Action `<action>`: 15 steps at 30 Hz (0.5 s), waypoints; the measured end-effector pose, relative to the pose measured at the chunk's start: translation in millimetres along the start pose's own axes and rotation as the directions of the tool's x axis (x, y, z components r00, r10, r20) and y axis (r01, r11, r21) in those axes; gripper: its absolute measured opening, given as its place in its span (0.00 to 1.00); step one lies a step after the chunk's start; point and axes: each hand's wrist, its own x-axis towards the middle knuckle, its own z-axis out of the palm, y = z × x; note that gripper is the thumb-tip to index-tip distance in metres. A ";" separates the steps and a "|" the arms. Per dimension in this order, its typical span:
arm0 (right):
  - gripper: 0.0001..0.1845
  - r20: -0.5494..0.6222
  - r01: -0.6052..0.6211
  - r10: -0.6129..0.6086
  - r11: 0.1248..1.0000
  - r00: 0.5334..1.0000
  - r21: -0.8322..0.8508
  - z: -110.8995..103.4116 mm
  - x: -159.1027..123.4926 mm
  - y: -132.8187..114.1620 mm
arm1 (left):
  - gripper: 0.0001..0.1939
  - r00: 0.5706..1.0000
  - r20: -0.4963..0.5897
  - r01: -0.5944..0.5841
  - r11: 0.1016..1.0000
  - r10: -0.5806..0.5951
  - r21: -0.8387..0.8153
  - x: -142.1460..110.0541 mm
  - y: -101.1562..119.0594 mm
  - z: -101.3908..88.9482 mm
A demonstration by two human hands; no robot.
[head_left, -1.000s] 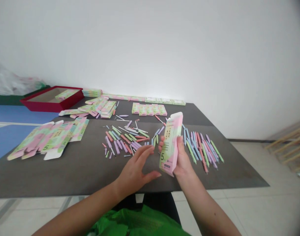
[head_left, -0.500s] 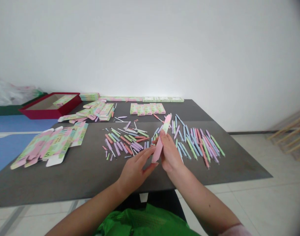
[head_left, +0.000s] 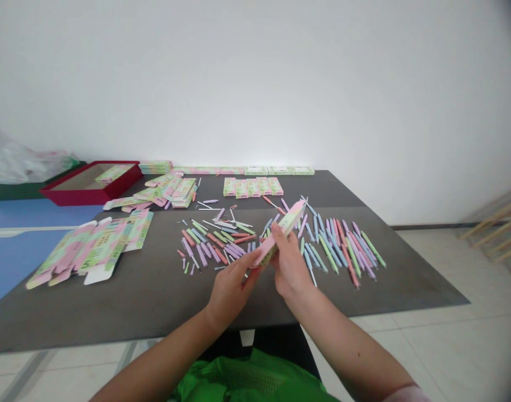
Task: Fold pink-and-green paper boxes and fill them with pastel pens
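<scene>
A slim pink and green cardboard box (head_left: 287, 219) is held between both hands above the table, tilted with its far end up to the right. My left hand (head_left: 234, 285) closes on its near end, thumb and fingers at the lower flap. My right hand (head_left: 289, 259) wraps round its middle from the right side. Behind and left of the hands lie loose coloured pen parts (head_left: 216, 240), mostly barrels, caps and white refills. To the right are whole pens (head_left: 339, 245) in pink, green, blue and purple. The box hides part of the pens behind it.
Flattened cartons (head_left: 100, 245) lie at the left, with more flat cartons (head_left: 159, 192) behind. Several small filled-out boxes (head_left: 252, 188) stand in a row at the back. A red tray (head_left: 77, 195) sits at the far left. The dark table (head_left: 163, 301) ends near my body.
The box has turned from nearly upright to a flatter slant, its far end swinging right. My left fingers have closed in around its near end. The view has shifted slightly.
</scene>
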 end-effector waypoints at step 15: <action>0.19 0.266 -0.119 0.050 0.961 0.963 0.249 -14.8 -8.5 -4.3 | 0.23 0.904 0.140 0.369 0.568 -0.405 -0.735 -5.3 21.6 11.9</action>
